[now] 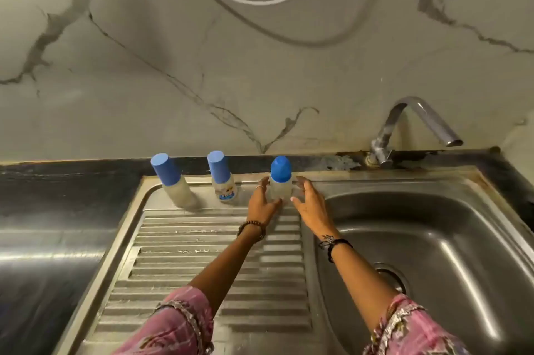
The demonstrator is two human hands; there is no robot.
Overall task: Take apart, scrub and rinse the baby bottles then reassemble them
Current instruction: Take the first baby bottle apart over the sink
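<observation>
Steel drainboard (pixel 202 253) ribs run under your forearms, set in a dark counter (pixel 57 190) below a veined marble wall (pixel 144 65). Three blue-capped bottles stand along its back edge. Your left hand (pixel 261 204) and right hand (pixel 310 204) flank the rightmost bottle (pixel 281 181), each grip open, fingers spread. The basin (pixel 433 239) and tap (pixel 404 126) sit right.

Your left hand (pixel 261 204) and right hand (pixel 309 204) covered both lower flanks of the right bottle (pixel 281 181), so whether your fingers actually touched it couldn't be told. The print on the middle bottle (pixel 224 181) was too small to read. The drain (pixel 397 278) sat half hidden behind your right forearm. Your sleeves (pixel 179 325) ran off the bottom edge, the sink (pixel 462 239) off the right edge, and the hose (pixel 260 2) off the top.
</observation>
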